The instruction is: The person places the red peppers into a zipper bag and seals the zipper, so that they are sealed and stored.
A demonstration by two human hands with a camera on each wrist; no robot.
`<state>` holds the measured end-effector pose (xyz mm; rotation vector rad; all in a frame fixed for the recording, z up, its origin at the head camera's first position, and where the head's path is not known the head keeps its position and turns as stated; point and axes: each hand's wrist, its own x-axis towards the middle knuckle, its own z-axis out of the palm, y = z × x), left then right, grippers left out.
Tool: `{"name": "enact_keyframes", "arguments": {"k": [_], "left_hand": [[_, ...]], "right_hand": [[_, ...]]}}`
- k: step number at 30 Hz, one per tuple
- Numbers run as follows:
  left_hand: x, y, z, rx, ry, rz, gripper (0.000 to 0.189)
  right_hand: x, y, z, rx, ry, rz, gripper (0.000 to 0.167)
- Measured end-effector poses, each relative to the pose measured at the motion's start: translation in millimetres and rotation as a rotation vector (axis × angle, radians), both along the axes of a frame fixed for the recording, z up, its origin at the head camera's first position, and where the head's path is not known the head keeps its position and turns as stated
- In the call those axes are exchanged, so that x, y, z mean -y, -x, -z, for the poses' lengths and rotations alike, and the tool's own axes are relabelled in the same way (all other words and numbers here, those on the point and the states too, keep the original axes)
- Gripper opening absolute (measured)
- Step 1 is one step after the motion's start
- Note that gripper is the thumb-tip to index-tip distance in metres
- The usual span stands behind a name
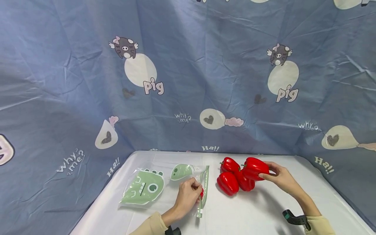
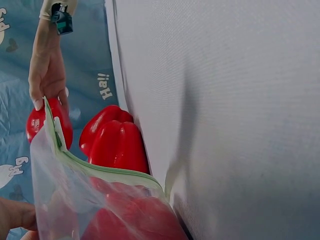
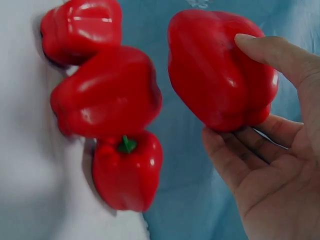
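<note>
My right hand grips a red bell pepper, thumb on one side and fingers on the other, lifted over the group on the table. Below it lie three more red bell peppers, among them one at the front and one at the back. My left hand pinches a clear zip bag near its open end. Green zip edging gapes toward the peppers in the left wrist view. A bit of red shows beside the left fingers, partly hidden by the hand.
The bag, printed with green cartoon figures, lies along the left of the white table. A blue patterned cloth hangs behind the table. Both wrists wear dark bands, such as the right band.
</note>
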<state>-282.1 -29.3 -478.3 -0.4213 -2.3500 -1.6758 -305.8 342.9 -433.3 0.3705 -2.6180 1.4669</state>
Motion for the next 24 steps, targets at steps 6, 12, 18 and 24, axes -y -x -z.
{"name": "enact_keyframes", "arguments": {"k": [6, 12, 18, 24], "left_hand": [[0.0, -0.2, 0.4, 0.003, 0.003, 0.002, 0.005], [-0.1, -1.5, 0.0, 0.004, 0.006, 0.0, 0.006], [-0.5, -2.2, -1.0, -0.001, 0.015, -0.008, 0.007], [-0.7, -2.1, -1.1, -0.007, 0.019, -0.012, 0.007]], "right_hand": [[17, 0.9, 5.5, 0.026, 0.058, -0.048, 0.06], [33, 1.1, 11.3, 0.025, 0.048, -0.063, 0.062], [48, -1.8, 14.0, 0.032, 0.004, -0.05, 0.063], [64, -5.1, 16.7, 0.06, 0.015, -0.08, 0.065]]}}
